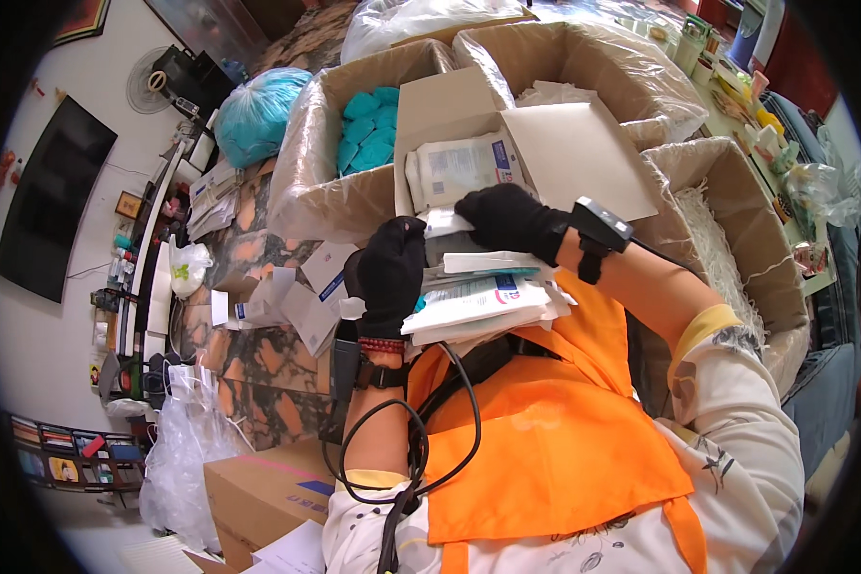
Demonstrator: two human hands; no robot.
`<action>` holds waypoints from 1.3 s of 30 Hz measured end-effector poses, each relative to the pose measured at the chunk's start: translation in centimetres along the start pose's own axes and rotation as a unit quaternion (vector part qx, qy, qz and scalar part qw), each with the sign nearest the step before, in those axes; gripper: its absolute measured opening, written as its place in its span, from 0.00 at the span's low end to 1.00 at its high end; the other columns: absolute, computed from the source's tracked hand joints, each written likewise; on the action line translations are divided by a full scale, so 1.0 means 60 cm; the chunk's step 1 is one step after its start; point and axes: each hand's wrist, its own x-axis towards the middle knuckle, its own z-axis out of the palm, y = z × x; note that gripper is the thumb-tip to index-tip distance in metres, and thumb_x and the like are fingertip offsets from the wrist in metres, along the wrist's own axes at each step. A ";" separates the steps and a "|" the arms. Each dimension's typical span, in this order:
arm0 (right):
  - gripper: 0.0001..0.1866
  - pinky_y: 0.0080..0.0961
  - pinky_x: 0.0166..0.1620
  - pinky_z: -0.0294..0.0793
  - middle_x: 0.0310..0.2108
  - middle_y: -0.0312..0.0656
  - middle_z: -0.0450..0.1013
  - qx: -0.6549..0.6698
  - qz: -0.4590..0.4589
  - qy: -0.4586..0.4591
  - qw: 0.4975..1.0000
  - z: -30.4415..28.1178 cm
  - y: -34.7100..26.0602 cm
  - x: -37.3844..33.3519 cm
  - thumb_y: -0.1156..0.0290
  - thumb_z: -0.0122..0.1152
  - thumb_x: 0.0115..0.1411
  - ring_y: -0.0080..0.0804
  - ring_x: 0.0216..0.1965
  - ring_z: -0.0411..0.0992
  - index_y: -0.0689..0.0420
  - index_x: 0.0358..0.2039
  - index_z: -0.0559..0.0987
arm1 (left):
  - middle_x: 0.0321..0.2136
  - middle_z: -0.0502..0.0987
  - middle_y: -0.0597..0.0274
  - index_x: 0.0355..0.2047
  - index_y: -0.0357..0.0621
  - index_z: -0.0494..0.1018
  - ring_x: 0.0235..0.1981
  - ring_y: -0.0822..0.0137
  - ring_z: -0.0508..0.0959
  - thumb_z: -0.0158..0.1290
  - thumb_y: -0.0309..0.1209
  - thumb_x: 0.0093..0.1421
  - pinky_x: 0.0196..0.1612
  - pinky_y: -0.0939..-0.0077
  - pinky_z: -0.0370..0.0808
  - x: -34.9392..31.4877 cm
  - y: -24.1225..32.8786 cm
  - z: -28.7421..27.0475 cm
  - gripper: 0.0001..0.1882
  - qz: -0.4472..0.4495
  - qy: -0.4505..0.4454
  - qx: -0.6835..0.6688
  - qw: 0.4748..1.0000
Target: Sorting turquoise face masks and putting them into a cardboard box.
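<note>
Both my hands wear black gloves and meet in front of an open white carton (450, 91). My right hand (512, 222) is closed on one end of a small white packet (446, 224). At the packet's other end, my left hand (392, 273) is closed with its fingertips on the edge; its palm side is hidden. Below the hands, against my orange apron (545, 440), lies a stack of flat white packets (483, 304) with blue and red print. Teal material shows between some of them. More white packets (461, 170) fill the carton.
Behind the carton, a plastic-lined box (292, 196) holds teal pieces (368, 129). Another lined box (631, 72) stands at the far right, and one with white strands (713, 239) stands nearer. Folded cartons (320, 297) lie left; a brown box (263, 488) sits at lower left. Black cables (476, 407) loop over my left forearm.
</note>
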 end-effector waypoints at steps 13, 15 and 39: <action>0.11 0.34 0.46 0.79 0.37 0.49 0.80 0.081 -0.015 0.126 0.989 -0.140 0.016 0.020 0.70 0.63 0.61 0.48 0.39 0.79 0.55 0.43 0.81 | 0.40 0.80 0.55 0.53 0.35 0.73 0.39 0.65 0.78 0.57 0.34 0.64 0.45 0.71 0.75 0.095 0.022 -0.014 0.20 -0.078 -0.070 -0.145 0.984; 0.08 0.34 0.46 0.78 0.37 0.50 0.79 0.088 -0.025 0.096 0.991 -0.132 0.021 0.024 0.70 0.61 0.62 0.49 0.39 0.78 0.57 0.41 0.81 | 0.38 0.80 0.56 0.51 0.35 0.74 0.37 0.65 0.77 0.56 0.36 0.66 0.44 0.71 0.74 0.090 0.013 0.000 0.19 -0.125 -0.091 -0.196 0.968; 0.15 0.39 0.48 0.76 0.39 0.51 0.80 0.236 0.143 0.190 0.942 -0.052 0.027 -0.004 0.59 0.56 0.66 0.53 0.40 0.77 0.57 0.41 0.83 | 0.33 0.79 0.67 0.43 0.40 0.75 0.34 0.78 0.75 0.61 0.25 0.60 0.39 0.81 0.73 0.041 0.015 0.018 0.12 -0.148 -0.054 -0.270 0.950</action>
